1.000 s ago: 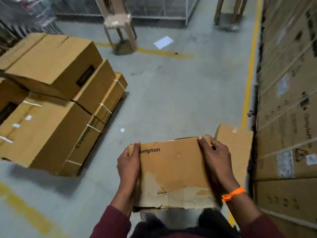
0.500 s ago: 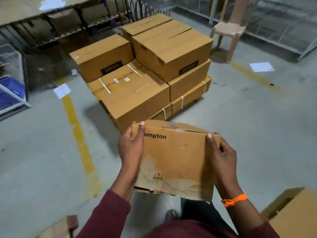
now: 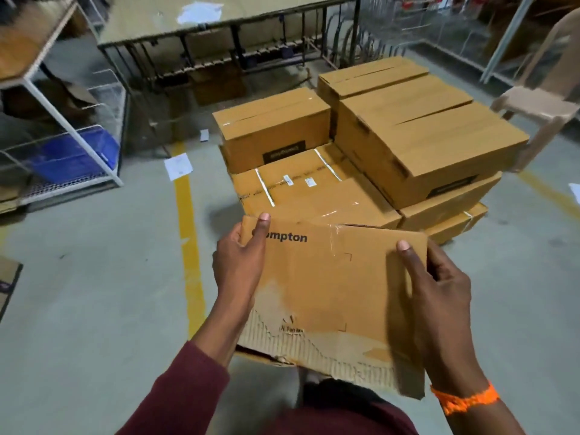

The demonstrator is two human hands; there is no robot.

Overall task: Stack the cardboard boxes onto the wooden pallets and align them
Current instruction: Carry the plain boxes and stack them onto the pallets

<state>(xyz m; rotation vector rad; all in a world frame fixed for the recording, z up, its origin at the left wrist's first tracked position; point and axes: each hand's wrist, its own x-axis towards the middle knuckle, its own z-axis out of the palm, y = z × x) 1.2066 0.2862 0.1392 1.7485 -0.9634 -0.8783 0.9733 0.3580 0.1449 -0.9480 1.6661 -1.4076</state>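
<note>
Currently both arms are out in front, the left hand (image 3: 238, 262) gripping the left edge of the carried box (image 3: 329, 287) with its thumb laid across the top face near the printed lettering. The right hand (image 3: 439, 296) clamps the right edge, thumb flat on top, fingers wrapped round the side; an orange wristband (image 3: 464, 400) sits on that wrist. Box is brown cardboard, with its outer paper torn off along the near edge so the fluting shows, and clear tape near the far edge. Long axis runs left-right, top face tilted toward the person. It's held in the air just short of the stack of boxes (image 3: 392, 152), above the grey floor (image 3: 110, 277).
</note>
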